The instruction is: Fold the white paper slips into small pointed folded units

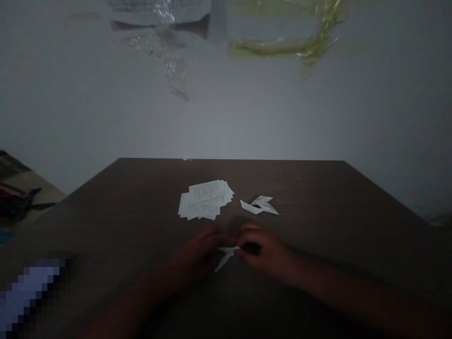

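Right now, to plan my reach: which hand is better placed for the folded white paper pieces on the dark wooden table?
Probably your right hand: the folded paper pieces lie straight ahead of it; your left hand sits nearer the printed paper stack.

Paper stack (pixel 205 200) left of folded pieces (pixel 259 205)

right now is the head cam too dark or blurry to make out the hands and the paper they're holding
In the head view the picture is dim and underexposed, so the left hand and right hand are dark and soft-edged; the folded paper between them shows brighter but lacks crisp detail; the text on the printed sheets is too blurred to read; a pixelated patch masks the lower left corner.
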A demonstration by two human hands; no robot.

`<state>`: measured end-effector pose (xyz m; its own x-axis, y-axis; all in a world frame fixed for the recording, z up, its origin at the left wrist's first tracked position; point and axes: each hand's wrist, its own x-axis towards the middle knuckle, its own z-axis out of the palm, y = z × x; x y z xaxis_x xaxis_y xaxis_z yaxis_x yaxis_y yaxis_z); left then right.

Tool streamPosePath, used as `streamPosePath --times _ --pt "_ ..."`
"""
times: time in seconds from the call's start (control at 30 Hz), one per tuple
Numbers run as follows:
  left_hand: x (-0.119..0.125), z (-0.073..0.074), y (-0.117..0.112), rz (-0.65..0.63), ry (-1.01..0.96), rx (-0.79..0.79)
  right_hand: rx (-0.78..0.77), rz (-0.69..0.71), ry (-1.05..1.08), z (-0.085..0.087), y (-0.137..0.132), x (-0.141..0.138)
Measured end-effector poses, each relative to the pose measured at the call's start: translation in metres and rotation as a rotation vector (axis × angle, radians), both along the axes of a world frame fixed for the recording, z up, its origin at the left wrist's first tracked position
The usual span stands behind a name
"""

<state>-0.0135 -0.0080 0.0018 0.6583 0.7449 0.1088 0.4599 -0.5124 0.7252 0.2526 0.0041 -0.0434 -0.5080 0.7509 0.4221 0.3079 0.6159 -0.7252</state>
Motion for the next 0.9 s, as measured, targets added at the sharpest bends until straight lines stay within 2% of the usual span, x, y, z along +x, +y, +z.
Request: streamPosePath --times 0.1,0.17,0.23,0.3,0.4,0.47,0.6,0.73,0.8,0.9 --pt "0.001 0.002 0.004 0.043 0.116 0.088 0.168 -0.099 0.122 0.003 -0.002 0.001" --pt "0.001 -0.001 0.008 0.1 0.2 0.161 0.349 -0.126 0.092 0.006 -0.003 0.004" --pt "0.0 -0.005 0.011 0.149 0.232 0.206 0.488 -0.091 -0.054 0.007 -0.003 0.007" --pt "-0.001 -0.01 0.013 0.157 0.214 0.219 0.528 -0.022 -0.269 0.007 -0.004 0.007" --pt "-0.002 -0.012 0.01 0.087 0.181 0.214 0.46 0.068 -0.523 0.006 -0.005 0.003" --pt "0.0 -0.01 0.006 0.037 0.184 0.194 0.403 0.104 -0.551 0.006 -0.008 0.001" --pt "0.007 -0.002 0.001 0.031 0.227 0.159 0.227 0.144 -0.394 0.01 -0.017 -0.003" --pt "0.01 -0.002 0.004 0.067 0.309 0.161 0.016 0.115 -0.233 0.013 -0.024 -0.004" --pt "0.008 -0.004 0.006 0.049 0.322 0.16 -0.023 0.114 -0.215 0.013 -0.022 -0.003" --pt "0.005 -0.004 0.006 0.013 0.299 0.16 0.018 0.126 -0.251 0.013 -0.014 0.001"
